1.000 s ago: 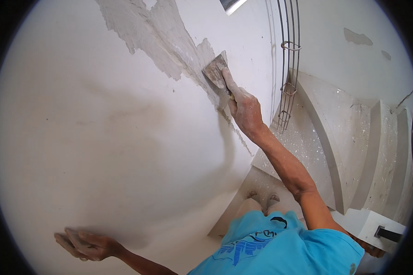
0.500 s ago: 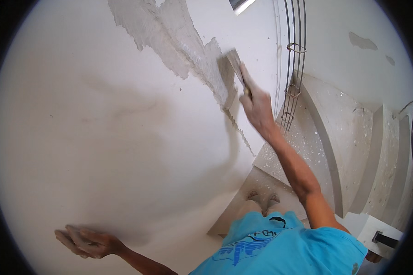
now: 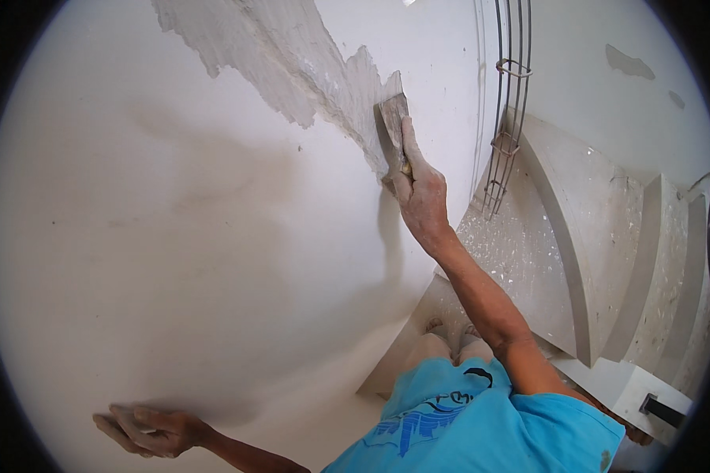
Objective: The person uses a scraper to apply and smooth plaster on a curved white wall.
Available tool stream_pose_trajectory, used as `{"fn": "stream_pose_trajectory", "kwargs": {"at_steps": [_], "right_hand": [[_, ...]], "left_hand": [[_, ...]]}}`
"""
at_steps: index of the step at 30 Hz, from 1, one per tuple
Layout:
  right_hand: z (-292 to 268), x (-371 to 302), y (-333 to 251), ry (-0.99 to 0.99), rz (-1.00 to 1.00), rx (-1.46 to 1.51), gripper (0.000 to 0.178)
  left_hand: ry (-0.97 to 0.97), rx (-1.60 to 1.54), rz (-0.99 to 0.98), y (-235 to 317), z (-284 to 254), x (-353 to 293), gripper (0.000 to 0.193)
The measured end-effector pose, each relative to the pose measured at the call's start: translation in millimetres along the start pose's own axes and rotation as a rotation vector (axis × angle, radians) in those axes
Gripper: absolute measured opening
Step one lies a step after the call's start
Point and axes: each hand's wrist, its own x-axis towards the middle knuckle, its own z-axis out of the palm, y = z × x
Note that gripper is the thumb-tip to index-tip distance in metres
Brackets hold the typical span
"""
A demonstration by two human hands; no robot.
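Note:
My right hand [image 3: 422,193] grips a putty knife [image 3: 393,126] and presses its flat blade against a white wall [image 3: 173,236], at the lower edge of a rough grey patch of bare plaster [image 3: 292,63]. My left hand [image 3: 146,430] lies flat on the wall low at the left, fingers spread, holding nothing. Both hands are dusted with white filler. My blue shirt [image 3: 481,426] fills the lower middle.
Pale speckled stair steps [image 3: 607,260] curve down at the right. Thin metal rods with wire ties [image 3: 505,118] run up the wall beside the stairs. My feet [image 3: 450,327] stand on a step below. A white block with a dark handle [image 3: 647,394] sits at the lower right.
My right hand has swept the putty knife along the patch's edge and turned its blade more upright. My left hand has stayed flat on the wall.

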Motion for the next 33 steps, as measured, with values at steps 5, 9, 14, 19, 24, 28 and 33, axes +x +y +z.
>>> {"fn": "stream_pose_trajectory", "kwargs": {"at_steps": [5,9,14,19,24,28,33], "right_hand": [[0,-8,6,-0.003,-0.104,-0.073,0.076],[-9,19,10,0.030,-0.141,-0.166,0.080],[-11,8,15,-0.027,-0.141,-0.209,0.081],[-23,34,10,-0.035,-0.164,-0.246,0.081],[-17,11,13,-0.049,-0.183,-0.227,0.082],[-27,40,9,-0.033,-0.188,-0.232,0.083],[-37,15,5,-0.119,-0.013,-0.024,0.081]], "left_hand": [[0.011,-0.029,-0.026,-3,0,0,0.028],[-0.013,0.006,-0.043,-1,-2,-2,0.028],[0.006,-0.026,0.002,-7,1,1,0.028],[-0.013,0.030,0.001,-2,-1,0,0.028],[-0.001,0.016,-0.001,-7,0,0,0.029],[-0.002,0.000,0.000,-2,1,3,0.029],[0.024,-0.033,0.001,-5,2,0,0.028]]}}
